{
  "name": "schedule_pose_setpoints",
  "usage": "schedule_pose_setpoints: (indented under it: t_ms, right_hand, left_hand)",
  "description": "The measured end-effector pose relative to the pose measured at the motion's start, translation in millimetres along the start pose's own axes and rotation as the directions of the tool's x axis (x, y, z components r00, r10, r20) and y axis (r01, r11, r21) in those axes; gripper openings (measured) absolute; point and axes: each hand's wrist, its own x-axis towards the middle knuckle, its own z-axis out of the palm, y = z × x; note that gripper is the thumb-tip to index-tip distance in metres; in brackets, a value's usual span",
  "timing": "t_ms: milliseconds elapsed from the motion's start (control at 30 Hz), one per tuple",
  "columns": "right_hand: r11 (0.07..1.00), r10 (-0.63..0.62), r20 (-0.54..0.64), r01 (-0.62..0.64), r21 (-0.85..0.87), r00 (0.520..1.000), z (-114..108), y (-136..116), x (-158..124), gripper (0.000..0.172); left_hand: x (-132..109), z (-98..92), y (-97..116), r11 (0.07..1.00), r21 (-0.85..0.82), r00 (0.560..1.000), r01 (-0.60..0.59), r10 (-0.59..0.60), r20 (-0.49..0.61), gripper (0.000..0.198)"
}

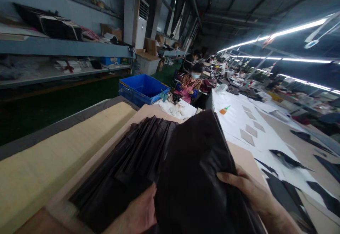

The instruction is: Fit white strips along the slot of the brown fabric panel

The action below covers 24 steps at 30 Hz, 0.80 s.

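Note:
A tall piece of dark, smooth leather-like material (193, 163) stands raised in front of me, and folds show on its face. My right hand (244, 184) grips its right edge, with the thumb on the near face and the other fingers wrapped behind. At the lower left edge of the same piece is my left hand (142, 209), closed against it; its fingertips are hidden behind the material. Left of the raised piece, a row of overlapping dark sheets (140, 145) lies fanned out on a tan board (77, 177).
Along the left runs a pale yellow padded surface (79, 134). Beyond the board stands a blue bin (132, 90). A seated co-worker (190, 83) is farther back. On the white table (228, 124) at right lie a brush (224, 110), grey rectangles (251, 130) and dark cut pieces (284, 191).

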Motion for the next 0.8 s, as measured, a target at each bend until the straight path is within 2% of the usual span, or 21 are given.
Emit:
schedule_pose_setpoints:
  t_ms: [33,67,100,133,167,200,300,367,433,533,667,800]
  right_hand:
    - [1.000,-0.027,-0.013,0.027,0.008,1.000,-0.6,5.6,3.5,0.044]
    - [0.998,-0.061,-0.024,0.062,0.019,0.998,-1.3,13.8,8.2,0.042]
    - [0.995,-0.092,-0.044,0.093,0.031,0.995,-2.1,24.9,14.4,0.041]
    - [0.992,-0.121,-0.058,0.123,0.029,0.991,-3.3,39.0,22.2,0.039]
    - [0.984,-0.172,-0.079,0.175,0.033,0.982,-5.1,55.8,31.7,0.039]
    - [0.981,-0.186,-0.115,0.191,0.035,0.976,-7.4,74.5,42.2,0.042]
    - [0.980,-0.174,-0.202,0.190,0.060,0.964,-14.0,133.4,72.3,0.050]
    - [0.981,-0.148,-0.251,0.175,0.089,0.957,-15.6,164.5,83.5,0.054]
    - [0.980,-0.129,-0.286,0.166,0.111,0.950,-15.7,182.4,84.9,0.056]
    - [0.974,-0.169,-0.293,0.205,0.098,0.941,-16.7,180.9,74.5,0.060]
    - [0.951,-0.292,-0.256,0.309,0.027,0.921,-21.2,143.4,54.5,0.068]
    - [0.917,-0.398,-0.242,0.374,-0.140,0.885,-36.9,115.3,42.1,0.063]
  left_hand:
    - [3.1,11.0,4.5,0.997,-0.063,0.999,-0.047,0.046,-0.016,0.084]
    - [5.4,20.6,10.5,0.992,-0.087,0.989,-0.095,0.084,-0.124,0.077]
    - [7.4,27.5,17.4,0.988,-0.053,0.952,-0.143,0.123,-0.281,0.072]
    - [9.3,30.6,24.8,0.982,0.031,0.882,-0.184,0.179,-0.436,0.067]
    - [11.5,29.7,32.3,0.968,0.151,0.804,-0.198,0.249,-0.540,0.062]
    - [14.2,24.7,39.0,0.945,0.277,0.779,-0.177,0.306,-0.547,0.059]
    - [23.2,-5.5,50.8,0.821,0.567,0.768,-0.065,0.404,-0.496,0.056]
    - [27.5,-25.9,49.6,0.734,0.679,0.778,-0.031,0.444,-0.444,0.063]
    - [30.0,-37.3,43.7,0.687,0.726,0.783,-0.009,0.457,-0.423,0.070]
    - [32.5,-36.6,34.6,0.674,0.738,0.770,-0.016,0.480,-0.421,0.074]
    - [37.8,-23.8,29.6,0.605,0.794,0.744,-0.061,0.558,-0.367,0.065]
    - [57.9,-9.9,21.7,0.529,0.842,0.726,-0.107,0.620,-0.297,0.063]
